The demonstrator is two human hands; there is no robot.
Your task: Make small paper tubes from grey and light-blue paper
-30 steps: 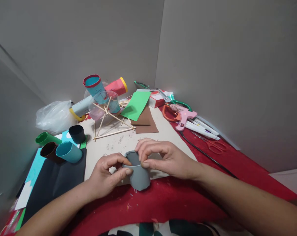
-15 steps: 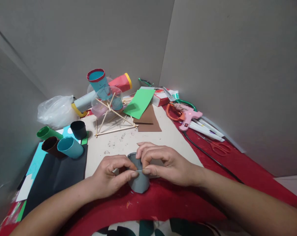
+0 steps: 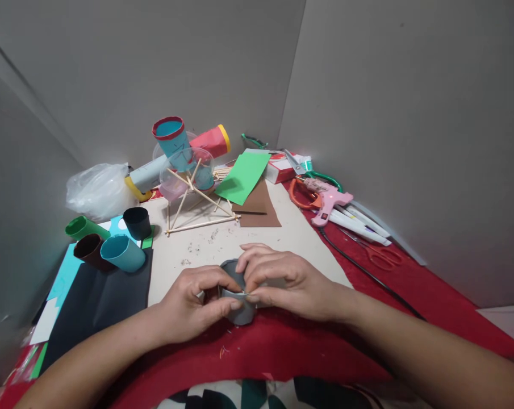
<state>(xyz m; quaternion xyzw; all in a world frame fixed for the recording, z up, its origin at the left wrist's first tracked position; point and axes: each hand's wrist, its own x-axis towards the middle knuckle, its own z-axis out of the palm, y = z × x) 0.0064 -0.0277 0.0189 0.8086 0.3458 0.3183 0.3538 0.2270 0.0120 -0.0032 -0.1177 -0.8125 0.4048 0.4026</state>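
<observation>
A small grey paper cup (image 3: 238, 309) sits between both hands near the front edge of a beige board (image 3: 222, 244). My left hand (image 3: 192, 304) pinches the cup's left rim with thumb and forefinger. Curled over the right rim, my right hand (image 3: 282, 279) has its thumb and fingertips pressed on the cup's edge. The cup tilts toward me, and its mouth is partly hidden by fingers.
Green, brown, teal and black paper cups (image 3: 112, 241) lie at the left on black paper (image 3: 99, 298). A stick frame with coloured tubes (image 3: 184, 170) stands behind. Green and brown sheets (image 3: 248, 190), a pink glue gun (image 3: 329, 201), scissors (image 3: 378, 255) and a cable (image 3: 367, 272) are at the right.
The grey cup has sunk lower and tipped more toward me as both hands closed tighter on its rim. The view shifted slightly.
</observation>
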